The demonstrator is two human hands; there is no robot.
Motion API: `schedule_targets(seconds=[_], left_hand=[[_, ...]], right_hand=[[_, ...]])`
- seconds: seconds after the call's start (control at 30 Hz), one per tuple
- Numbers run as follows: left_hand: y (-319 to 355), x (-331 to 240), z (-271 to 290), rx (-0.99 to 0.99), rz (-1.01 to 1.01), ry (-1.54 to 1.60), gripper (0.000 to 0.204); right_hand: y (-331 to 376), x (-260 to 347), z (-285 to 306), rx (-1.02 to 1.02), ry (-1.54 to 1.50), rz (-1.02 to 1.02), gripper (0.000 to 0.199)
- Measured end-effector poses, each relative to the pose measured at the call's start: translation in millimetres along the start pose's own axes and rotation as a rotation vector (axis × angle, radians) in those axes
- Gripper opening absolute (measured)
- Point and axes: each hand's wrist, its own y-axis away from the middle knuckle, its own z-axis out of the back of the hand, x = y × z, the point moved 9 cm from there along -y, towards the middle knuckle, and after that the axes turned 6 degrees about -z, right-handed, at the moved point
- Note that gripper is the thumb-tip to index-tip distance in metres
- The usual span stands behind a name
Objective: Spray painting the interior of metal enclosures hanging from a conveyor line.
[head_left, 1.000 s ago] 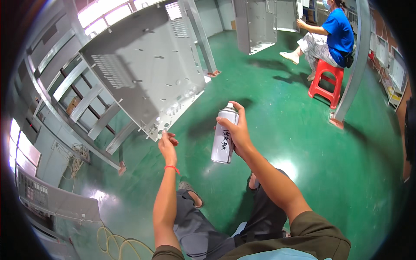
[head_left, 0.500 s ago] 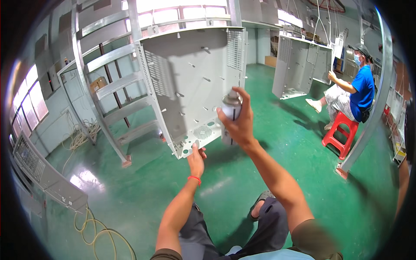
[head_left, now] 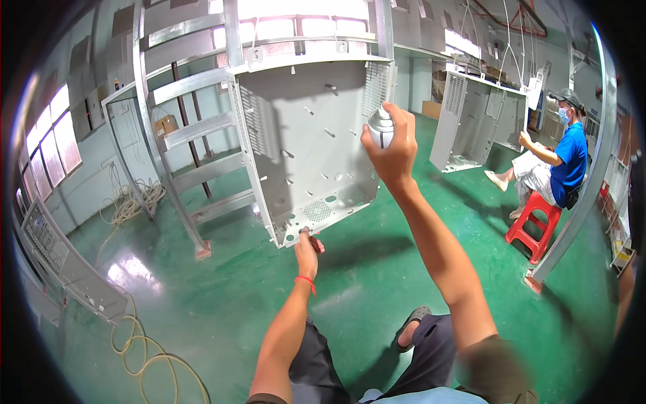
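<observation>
Green workshop floor (head_left: 222, 296): left hand (head_left: 308, 250) grips one grey cabinet (head_left: 309, 148), right hand (head_left: 390, 151) clasps one spray can (head_left: 380, 126).

A factory workshop for sheet-metal cabinets.

Grey metal cabinet shells (head_left: 306, 148) hang from an overhead rail (head_left: 309, 57) above a glossy green painted floor (head_left: 222, 303). More panels (head_left: 474, 124) hang farther back, beside a worker (head_left: 555, 161) seated on a red plastic stool (head_left: 535, 225). Grey steel frames (head_left: 182, 128), coiled hoses (head_left: 131, 202) and a row of windows (head_left: 47, 138) line the walls.
</observation>
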Motion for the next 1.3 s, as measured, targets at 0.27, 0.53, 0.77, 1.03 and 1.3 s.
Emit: schedule_targets(seconds=[0.27, 0.53, 0.77, 1.03, 1.3], left_hand=[[-2, 5, 0, 0.04, 0.03, -0.001, 0.057], [-10, 11, 7, 0.076, 0.099, 0.049, 0.058], [-15, 15, 12, 0.104, 0.206, 0.134, 0.054], [7, -4, 4, 0.034, 0.198, 0.117, 0.045], [0, -9, 12, 0.029, 0.206, 0.143, 0.051]], right_hand=[[-15, 14, -11, 0.11, -0.016, -0.061, 0.062], [-4, 18, 14, 0.074, -0.236, -0.126, 0.066], [9, 77, -16, 0.306, -0.836, -0.351, 0.072], [20, 152, -61, 0.404, -1.043, -0.279, 0.063], [5, 153, -82, 0.358, -1.038, -0.261, 0.065]])
